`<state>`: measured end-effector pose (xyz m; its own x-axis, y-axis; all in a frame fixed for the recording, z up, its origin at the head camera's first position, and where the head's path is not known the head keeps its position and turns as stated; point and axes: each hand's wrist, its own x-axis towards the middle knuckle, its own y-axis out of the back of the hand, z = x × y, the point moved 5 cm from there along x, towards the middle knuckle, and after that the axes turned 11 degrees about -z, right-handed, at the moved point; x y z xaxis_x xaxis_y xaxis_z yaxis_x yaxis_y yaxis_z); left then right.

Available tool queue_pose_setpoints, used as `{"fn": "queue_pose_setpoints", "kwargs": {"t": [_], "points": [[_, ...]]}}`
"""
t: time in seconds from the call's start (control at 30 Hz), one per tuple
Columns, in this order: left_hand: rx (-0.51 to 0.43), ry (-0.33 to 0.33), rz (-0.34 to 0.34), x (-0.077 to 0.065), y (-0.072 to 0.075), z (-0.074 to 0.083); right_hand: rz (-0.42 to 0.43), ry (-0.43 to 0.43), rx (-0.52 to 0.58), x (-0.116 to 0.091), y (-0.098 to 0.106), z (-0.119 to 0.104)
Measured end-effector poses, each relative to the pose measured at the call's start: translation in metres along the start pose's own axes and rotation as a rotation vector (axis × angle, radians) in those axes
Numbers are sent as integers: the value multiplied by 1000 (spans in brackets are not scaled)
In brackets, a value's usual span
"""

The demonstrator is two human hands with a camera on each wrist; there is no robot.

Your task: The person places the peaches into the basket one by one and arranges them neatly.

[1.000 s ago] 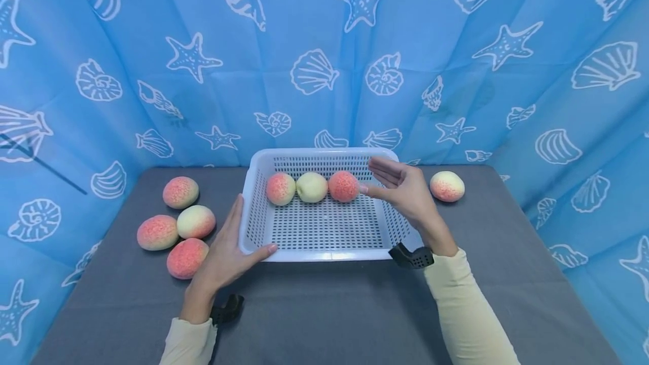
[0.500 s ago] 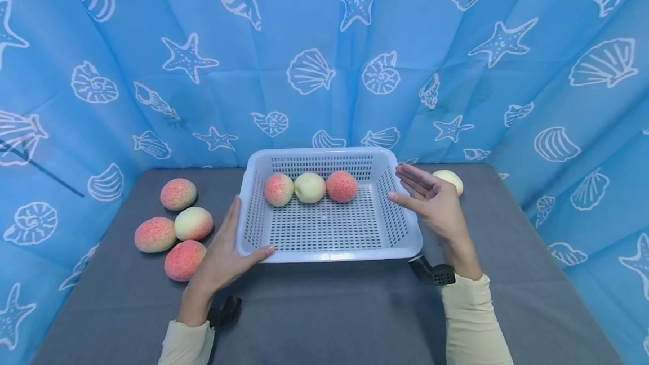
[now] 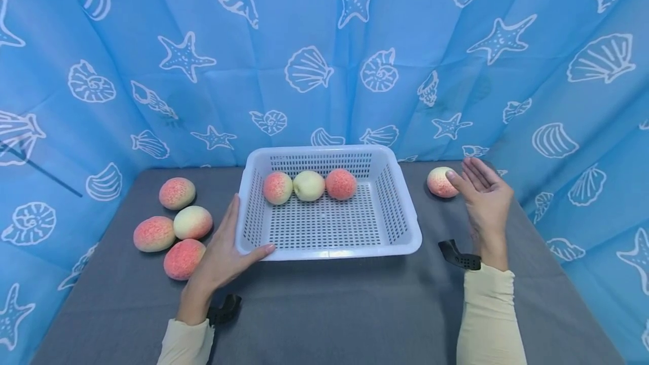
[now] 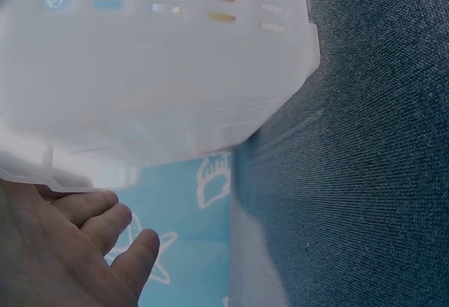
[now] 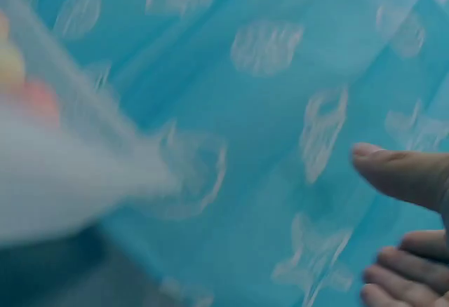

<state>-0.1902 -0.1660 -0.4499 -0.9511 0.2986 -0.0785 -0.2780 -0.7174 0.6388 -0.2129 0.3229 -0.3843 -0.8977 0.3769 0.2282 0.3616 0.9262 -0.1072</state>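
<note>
In the head view, a white slotted plastic basket (image 3: pixel 329 253) holds three fruits that look like peaches in a row: a pink-yellow peach (image 3: pixel 278 188), a pale peach (image 3: pixel 309 186) and a red peach (image 3: pixel 341 184). My left hand (image 3: pixel 221 259) rests at its front left corner, thumb over the front rim and fingers straight along the left side. The left wrist view shows those fingers (image 4: pixel 106 231) under the basket's rim. To the right, a single peach (image 3: pixel 440 183) lies on the table. My right hand (image 3: pixel 484 199) is beside it, fingers extended, thumb near its right side; contact cannot be told.
Several peaches lie grouped left of the basket, among them a yellow-pink peach (image 3: pixel 193 222) and a red peach (image 3: pixel 184 259) close to my left forearm. A grey cloth covers the table (image 3: pixel 329 308). A blue shell-print curtain (image 3: pixel 324 44) stands behind and at both sides.
My right hand has moved right, from beside the red peach in the basket, out over the rim to the lone peach's right side. My left hand stays at the basket corner.
</note>
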Motion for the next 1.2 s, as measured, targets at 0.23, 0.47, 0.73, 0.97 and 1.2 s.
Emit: {"fn": "queue_pose_setpoints", "kwargs": {"t": [0.23, 0.47, 0.73, 0.97, 1.2], "points": [[-9, 18, -9, -1, 1, -1, 119, -33, -269, 12, 23, 54], [-48, -26, -1, -1, 1, -1, 90, -110, -371, 20, 23, 83], [-56, -41, 1, 0, 0, -1, 47, -144, -484, 26, 25, 104], [-48, -24, 2, 0, -1, 0, 14, -145, -508, 27, 26, 117], [-35, -7, 3, 0, 0, 0, 25, -116, -488, 29, 24, 119]]}}
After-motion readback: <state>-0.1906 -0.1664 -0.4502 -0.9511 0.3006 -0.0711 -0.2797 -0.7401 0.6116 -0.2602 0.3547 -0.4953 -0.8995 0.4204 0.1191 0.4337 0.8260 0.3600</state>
